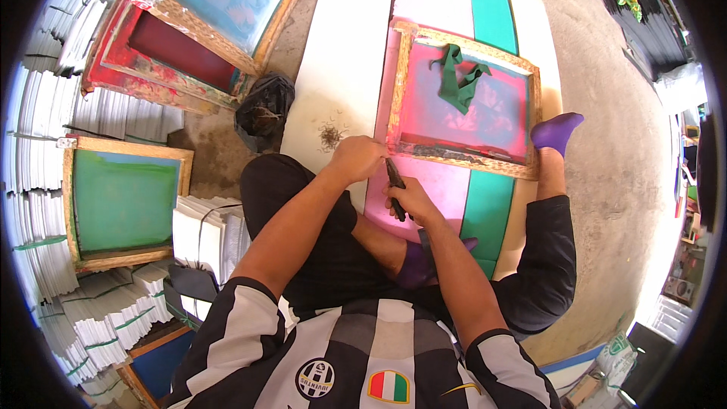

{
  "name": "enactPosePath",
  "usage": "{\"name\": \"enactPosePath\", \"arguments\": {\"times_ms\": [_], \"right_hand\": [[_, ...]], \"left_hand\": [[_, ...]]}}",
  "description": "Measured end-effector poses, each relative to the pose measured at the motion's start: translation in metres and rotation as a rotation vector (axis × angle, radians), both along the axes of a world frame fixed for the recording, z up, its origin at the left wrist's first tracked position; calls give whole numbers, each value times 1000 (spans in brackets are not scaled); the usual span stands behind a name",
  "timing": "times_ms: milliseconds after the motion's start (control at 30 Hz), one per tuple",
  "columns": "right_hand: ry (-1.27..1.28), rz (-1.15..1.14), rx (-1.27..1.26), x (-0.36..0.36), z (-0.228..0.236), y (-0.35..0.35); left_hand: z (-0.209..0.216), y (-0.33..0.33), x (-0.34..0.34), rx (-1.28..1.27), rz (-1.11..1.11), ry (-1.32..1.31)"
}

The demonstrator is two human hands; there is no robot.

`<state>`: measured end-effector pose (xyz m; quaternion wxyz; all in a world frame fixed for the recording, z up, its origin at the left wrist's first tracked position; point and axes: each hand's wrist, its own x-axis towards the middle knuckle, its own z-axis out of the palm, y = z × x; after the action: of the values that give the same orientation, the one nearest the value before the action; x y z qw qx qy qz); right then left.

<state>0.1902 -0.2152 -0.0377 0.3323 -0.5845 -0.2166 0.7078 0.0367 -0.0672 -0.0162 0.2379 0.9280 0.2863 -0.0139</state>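
Note:
A wooden screen-printing frame (466,164) with pink-stained mesh lies in front of me on the boards. My left hand (360,159) is closed at its near left corner, the fingertips partly hidden. My right hand (411,200) grips a pair of dark pliers (394,182), their jaws pointing up at that same corner, close to my left fingers. Whatever the jaws pinch is too small to make out. On the mesh rests a crumpled strip of dark green cloth (459,87). A scatter of small dark bits, like pulled staples (331,136), lies left of the frame.
White, pink and green boards (333,45) lie under the work. A black plastic bag (265,110) stands at the left, below stacked frames (261,45). A green-meshed frame (129,201) leans on bundled white sheets (38,174). My sock-clad foot (556,132) is beside the frame's right edge.

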Motion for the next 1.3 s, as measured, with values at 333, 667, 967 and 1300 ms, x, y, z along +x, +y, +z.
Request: {"name": "enactPosePath", "arguments": {"times_ms": [333,667,967,1300], "right_hand": [[-27,-158,-165,7,11,15],[-117,-187,-276,2,4,33],[-117,-227,-413,-6,17,48],[-286,-101,-413,-1,11,55]], "left_hand": [[10,27,-11,-53,572,427],[12,35,-17,-130,661,476],[22,16,4,-177,522,393],[4,12,11,-195,425,252]]}}
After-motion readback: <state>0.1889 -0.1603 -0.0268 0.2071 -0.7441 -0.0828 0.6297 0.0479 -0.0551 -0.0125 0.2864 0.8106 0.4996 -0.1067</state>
